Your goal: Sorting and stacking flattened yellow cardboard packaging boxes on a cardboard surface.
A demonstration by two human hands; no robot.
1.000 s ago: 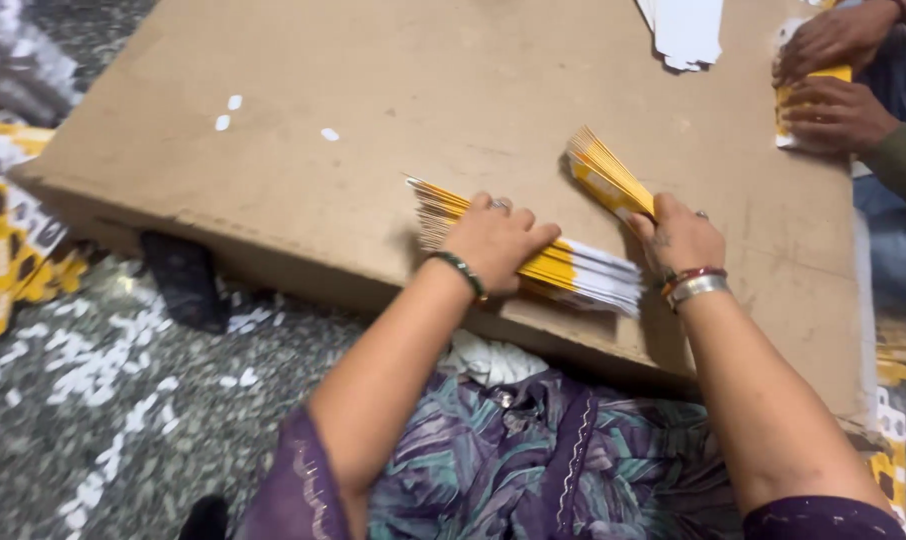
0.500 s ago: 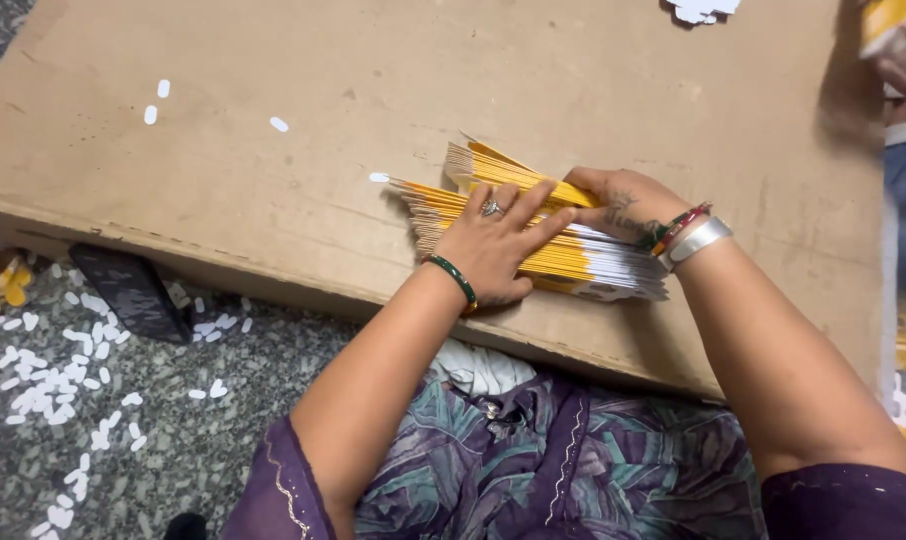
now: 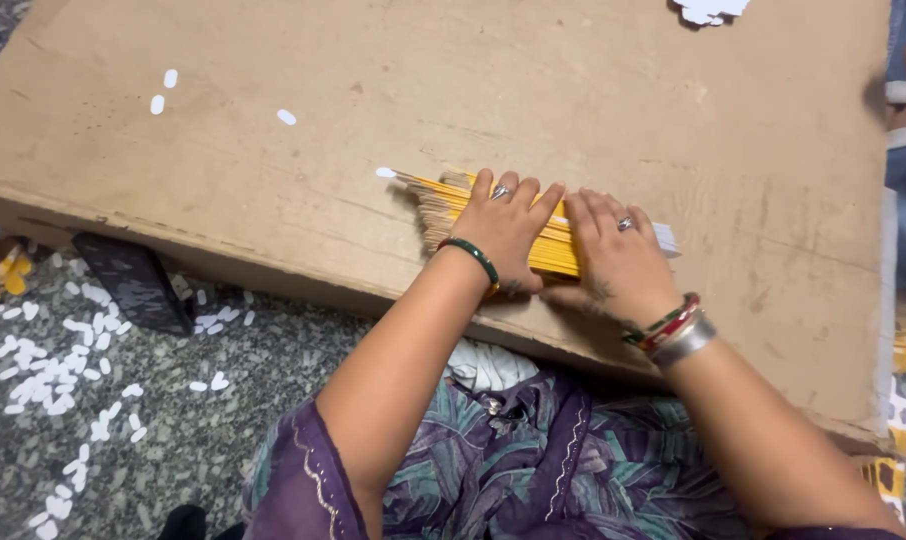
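Both hands now flat on yellow card stack [image 3: 493,215], left hand [image 3: 503,230], right hand [image 3: 618,262], brown board [image 3: 273,150], speckled floor [image 3: 123,430]

one head-worn view looks steeply down, close over the cardboard board [image 3: 273,150] and lap.

Two hands [image 3: 563,245], one card stack [image 3: 443,200]

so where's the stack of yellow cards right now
In the head view the stack of yellow cards lies near the front edge of the brown cardboard board, pressed flat under the left hand and right hand.
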